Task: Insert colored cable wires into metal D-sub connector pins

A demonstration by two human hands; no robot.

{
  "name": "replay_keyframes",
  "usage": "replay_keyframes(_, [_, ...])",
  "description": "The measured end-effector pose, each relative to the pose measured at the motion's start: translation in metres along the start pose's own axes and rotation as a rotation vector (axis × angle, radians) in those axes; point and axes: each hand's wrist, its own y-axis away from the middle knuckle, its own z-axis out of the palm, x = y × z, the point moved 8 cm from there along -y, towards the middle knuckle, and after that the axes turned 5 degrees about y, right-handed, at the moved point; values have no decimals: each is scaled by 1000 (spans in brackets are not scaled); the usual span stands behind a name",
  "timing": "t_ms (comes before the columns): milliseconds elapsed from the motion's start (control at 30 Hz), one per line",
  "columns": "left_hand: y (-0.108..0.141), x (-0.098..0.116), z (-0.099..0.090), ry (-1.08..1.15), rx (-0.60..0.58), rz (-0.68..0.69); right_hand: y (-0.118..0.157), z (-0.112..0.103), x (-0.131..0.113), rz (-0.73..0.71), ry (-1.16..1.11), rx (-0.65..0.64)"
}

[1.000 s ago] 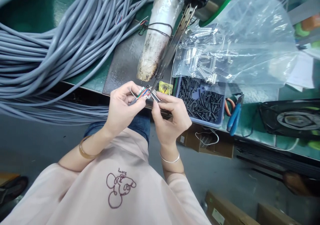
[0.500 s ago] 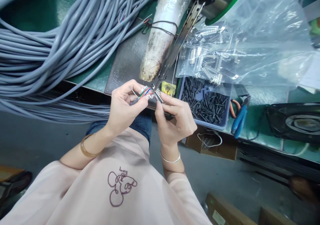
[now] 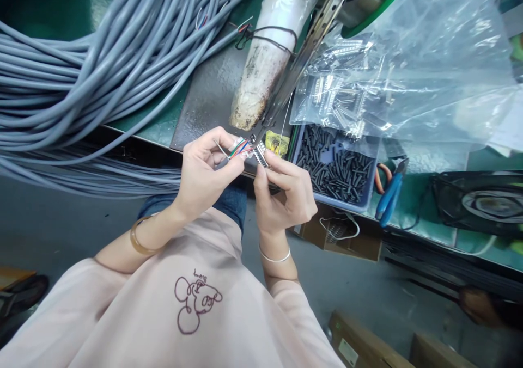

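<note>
My left hand [image 3: 206, 166] pinches a fan of thin coloured wires [image 3: 241, 148], red, blue, green and white among them. Between thumb and fingers, my right hand [image 3: 284, 191] grips a small metal connector [image 3: 260, 154] with a row of pins. Wire ends meet the connector's left side, where the soldering iron's [image 3: 281, 93] dark tip reaches down from above. Whether the tip touches a pin is too small to tell. Just behind the connector lies a small yellow piece [image 3: 278, 142] with a dark patch, and a thin strand of solder [image 3: 287, 115] runs down toward it.
Thick grey cables [image 3: 102, 74] spread over the bench's left side. A white wrapped, scorched cylinder [image 3: 261, 68] slants beside the iron. At right are a plastic bag of connectors [image 3: 351, 85], a bin of black tubes [image 3: 335, 166], blue-handled cutters [image 3: 391, 194] and a black fan [image 3: 482, 199].
The view has shifted slightly. Both hands keep their grips on the wires and the connector, and the iron's tip stays near the joint.
</note>
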Motion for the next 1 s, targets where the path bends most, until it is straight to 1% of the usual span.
replay_keyframes(433, [1,0,-2,-16,19,39,8,1,2,-3,11,39])
replay_keyframes(567, [2,-3,-4,-33,25,6,10,2,3,-7,7,18])
replay_keyframes(800, [1,-3,-1,-54,-21,-30,8,2,3,-18,11,-12])
replay_keyframes(1000, [0,-3,0,-44,-27,-70,5,1,3,-20,-1,-12])
